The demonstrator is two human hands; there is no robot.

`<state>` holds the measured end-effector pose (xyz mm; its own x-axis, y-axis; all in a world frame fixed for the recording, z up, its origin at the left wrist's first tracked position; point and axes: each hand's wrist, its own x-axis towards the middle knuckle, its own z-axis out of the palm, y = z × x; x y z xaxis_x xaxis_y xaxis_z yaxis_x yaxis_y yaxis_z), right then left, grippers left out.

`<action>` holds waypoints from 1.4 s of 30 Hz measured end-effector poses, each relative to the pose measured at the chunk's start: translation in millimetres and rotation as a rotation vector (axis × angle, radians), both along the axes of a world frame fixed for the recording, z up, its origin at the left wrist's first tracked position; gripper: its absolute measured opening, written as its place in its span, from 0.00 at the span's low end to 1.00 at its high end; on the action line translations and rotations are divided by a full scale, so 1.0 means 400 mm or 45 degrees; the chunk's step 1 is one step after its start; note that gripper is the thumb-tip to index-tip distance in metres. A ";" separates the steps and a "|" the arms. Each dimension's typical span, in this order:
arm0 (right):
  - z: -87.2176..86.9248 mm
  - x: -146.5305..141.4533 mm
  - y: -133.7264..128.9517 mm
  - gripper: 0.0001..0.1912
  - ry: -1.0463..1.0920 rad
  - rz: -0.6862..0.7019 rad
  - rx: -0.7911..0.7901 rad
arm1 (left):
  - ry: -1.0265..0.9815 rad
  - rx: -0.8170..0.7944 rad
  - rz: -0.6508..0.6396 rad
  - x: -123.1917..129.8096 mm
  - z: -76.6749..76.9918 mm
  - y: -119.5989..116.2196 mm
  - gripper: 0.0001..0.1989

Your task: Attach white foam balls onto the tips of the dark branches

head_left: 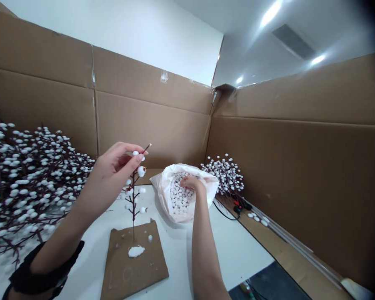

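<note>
My left hand (121, 162) is closed in a pinch near the top of a thin dark artificial berry branch (133, 204) with white berries. The branch stands upright, its lower end at a brown cardboard piece (118, 271). On that cardboard lies a white blob (136, 251), perhaps glue, and a loose white berry (150, 238). My right hand (192, 182) reaches into a white plastic bag (165, 200) full of small white balls (179, 200). Its fingers look drawn together among the balls; what they hold is too small to make out.
Many finished-looking berry branches (28, 179) are heaped at the left. Another bunch (225, 173) lies behind the bag at the right, near a black cable (225, 214) and several white pieces (258, 218). Cardboard walls (153, 116) enclose the white table (234, 246).
</note>
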<state>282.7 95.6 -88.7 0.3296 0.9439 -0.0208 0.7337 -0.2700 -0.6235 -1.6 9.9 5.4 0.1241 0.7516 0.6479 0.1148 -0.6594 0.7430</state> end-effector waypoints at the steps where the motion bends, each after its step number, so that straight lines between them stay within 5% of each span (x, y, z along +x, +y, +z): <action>1: -0.009 -0.004 0.009 0.12 0.006 -0.003 -0.031 | 0.020 -0.009 -0.012 0.001 -0.001 0.001 0.11; 9: -0.012 -0.031 0.039 0.13 0.104 0.041 0.046 | 0.101 -0.064 -0.066 0.003 0.005 -0.006 0.09; 17: 0.193 -0.084 -0.120 0.11 0.427 0.382 0.747 | -0.007 -0.209 -0.162 0.000 0.004 -0.025 0.11; 22: 0.257 -0.216 -0.240 0.09 1.042 0.841 1.193 | -0.117 -0.228 -0.285 0.000 0.012 -0.046 0.10; 29: 0.262 -0.333 -0.279 0.06 1.374 0.890 1.217 | -0.189 -0.128 -0.318 -0.004 0.014 -0.064 0.08; 42: 0.252 -0.420 -0.275 0.06 1.908 0.959 1.084 | -0.179 -0.083 -0.236 0.003 0.021 -0.073 0.07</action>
